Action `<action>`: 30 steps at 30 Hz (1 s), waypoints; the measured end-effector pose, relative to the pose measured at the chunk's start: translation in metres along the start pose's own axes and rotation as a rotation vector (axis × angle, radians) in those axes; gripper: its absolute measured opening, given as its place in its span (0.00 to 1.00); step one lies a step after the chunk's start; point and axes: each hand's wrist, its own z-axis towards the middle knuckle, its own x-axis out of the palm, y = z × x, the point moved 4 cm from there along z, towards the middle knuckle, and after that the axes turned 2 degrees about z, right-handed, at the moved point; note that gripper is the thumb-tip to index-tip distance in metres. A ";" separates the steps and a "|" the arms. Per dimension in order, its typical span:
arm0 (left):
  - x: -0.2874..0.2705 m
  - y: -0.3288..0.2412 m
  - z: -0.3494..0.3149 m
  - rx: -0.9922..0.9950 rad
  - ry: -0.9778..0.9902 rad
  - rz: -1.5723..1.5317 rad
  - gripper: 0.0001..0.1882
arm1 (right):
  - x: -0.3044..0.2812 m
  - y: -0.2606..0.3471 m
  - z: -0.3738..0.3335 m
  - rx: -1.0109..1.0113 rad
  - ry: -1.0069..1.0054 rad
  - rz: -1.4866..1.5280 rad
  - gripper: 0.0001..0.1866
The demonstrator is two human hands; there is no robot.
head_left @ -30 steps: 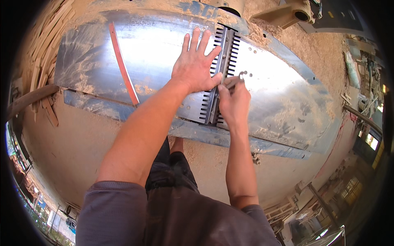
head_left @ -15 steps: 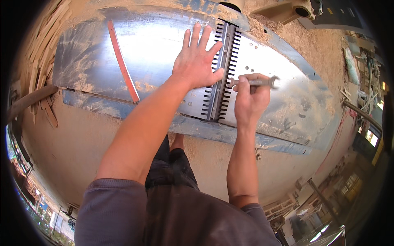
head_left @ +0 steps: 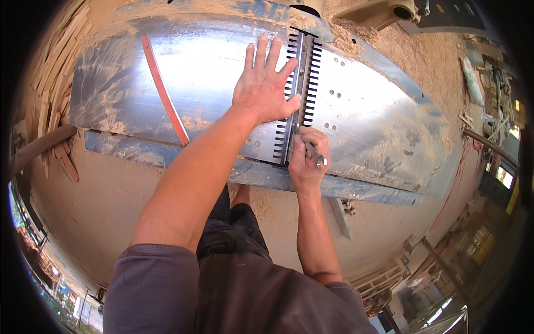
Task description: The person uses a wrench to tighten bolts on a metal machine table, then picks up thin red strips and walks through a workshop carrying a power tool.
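Note:
My left hand (head_left: 262, 89) lies spread on the shiny metal machine table (head_left: 206, 72), its fingers pointing away from me. Its thumb and forefinger reach over the toothed edge beside the cutter head (head_left: 303, 75), a dark bar with bolts set in the slot between the two table halves. My right hand (head_left: 309, 161) is closed around a wrench (head_left: 318, 159) at the near end of that slot. One end of the wrench sticks out past the fingers; the other end is hidden by the hand, so its contact with a bolt cannot be seen.
A long red-edged blade-like strip (head_left: 162, 92) lies on the left table half. Sawdust (head_left: 445, 89) is strewn over and behind the machine. Wood offcuts (head_left: 53, 83) are piled at the far left, near a brown pole (head_left: 41, 142). A tan cast part (head_left: 381, 12) sits beyond the table.
My right hand has moved toward me and left with the wrench, from the middle of the slot to its near end. The left hand stays pressed on the table.

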 end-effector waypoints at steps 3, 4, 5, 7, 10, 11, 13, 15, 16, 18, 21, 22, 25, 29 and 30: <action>0.000 0.002 0.000 0.000 -0.003 0.005 0.40 | 0.003 -0.002 0.010 0.004 -0.005 -0.045 0.07; 0.000 0.000 -0.001 0.004 -0.002 0.001 0.40 | 0.003 -0.005 0.022 0.109 0.092 -0.087 0.06; 0.000 0.000 -0.001 0.002 0.002 0.002 0.40 | 0.001 -0.011 0.038 0.215 0.187 -0.128 0.05; -0.001 0.000 0.001 0.006 0.005 0.005 0.40 | 0.003 -0.012 0.062 0.400 0.300 -0.157 0.05; -0.005 -0.001 0.001 0.013 -0.020 -0.005 0.40 | 0.002 -0.010 0.079 0.504 0.270 -0.093 0.04; -0.005 -0.003 0.003 0.012 0.017 -0.002 0.41 | -0.007 -0.010 0.077 0.456 0.206 -0.058 0.04; -0.005 -0.004 0.001 0.015 0.015 -0.015 0.41 | -0.019 0.005 0.069 0.448 0.049 0.076 0.03; -0.006 -0.002 0.001 0.016 0.009 -0.013 0.41 | -0.025 0.015 0.050 0.501 0.009 0.136 0.04; -0.004 -0.002 0.000 0.017 0.007 -0.009 0.41 | -0.028 0.019 0.041 0.527 -0.015 0.163 0.04; -0.003 0.001 -0.001 0.021 -0.011 0.005 0.41 | -0.026 0.017 0.010 0.513 -0.057 0.178 0.06; -0.001 -0.001 0.000 0.042 -0.034 0.010 0.41 | -0.025 0.012 -0.028 0.457 -0.118 0.194 0.08; -0.001 -0.002 0.000 0.040 -0.027 0.013 0.41 | -0.024 0.011 -0.036 0.429 -0.138 0.203 0.08; -0.003 -0.004 0.002 0.033 0.009 0.038 0.41 | -0.018 0.010 -0.048 0.255 -0.133 0.096 0.09; 0.000 -0.002 0.001 0.033 0.006 0.038 0.42 | -0.008 0.017 -0.065 0.082 -0.130 -0.077 0.09; 0.001 -0.002 0.001 0.034 0.002 0.037 0.42 | -0.008 0.020 -0.069 0.047 -0.115 -0.133 0.09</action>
